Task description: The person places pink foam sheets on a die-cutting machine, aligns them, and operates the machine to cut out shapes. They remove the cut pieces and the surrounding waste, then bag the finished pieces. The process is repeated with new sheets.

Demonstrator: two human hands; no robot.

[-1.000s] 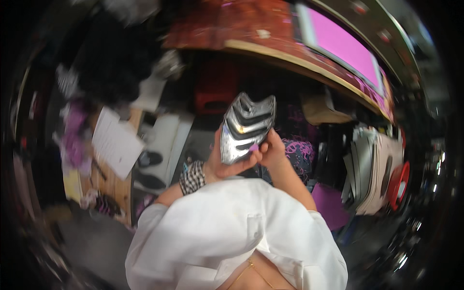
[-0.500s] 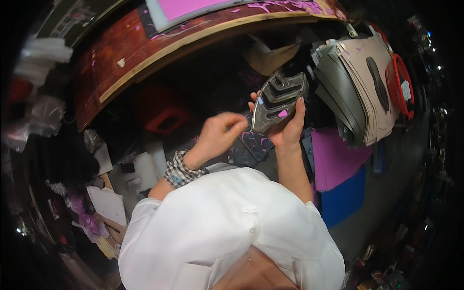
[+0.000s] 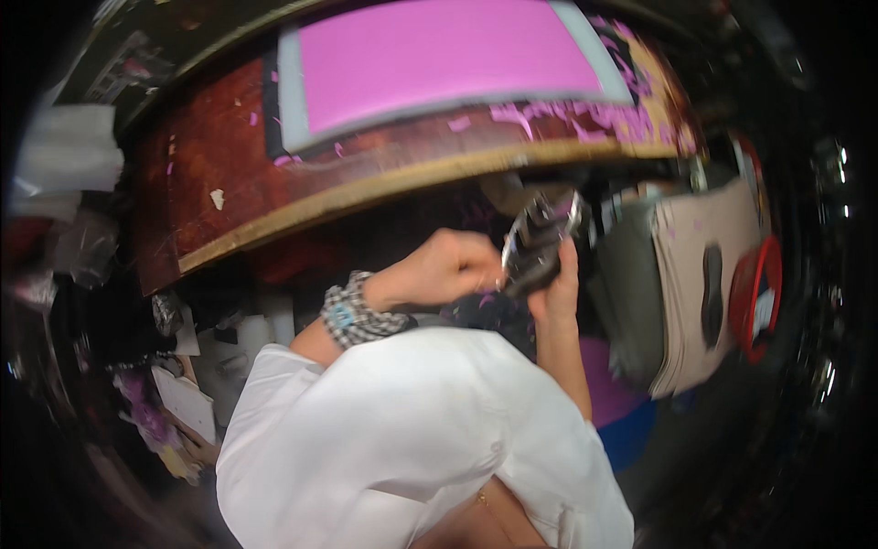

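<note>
Both hands raised together, left hand [image 3: 439, 270] and right hand [image 3: 560, 285], fingers curled.

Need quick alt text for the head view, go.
Both hands hold a dark, shiny ridged piece below a wooden workbench: right hand grips it, left hand touches its edge. A pink sheet lies on the bench.

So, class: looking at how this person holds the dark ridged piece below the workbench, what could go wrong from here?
1. The dark ridged piece sits in the right hand in mid-air with nothing under it; it might slip and fall among the clutter below.
2. The left hand fingertips work close against its edge and could get pinched or scraped.
3. The workbench edge overhangs close above; a knock seems possible.
</note>
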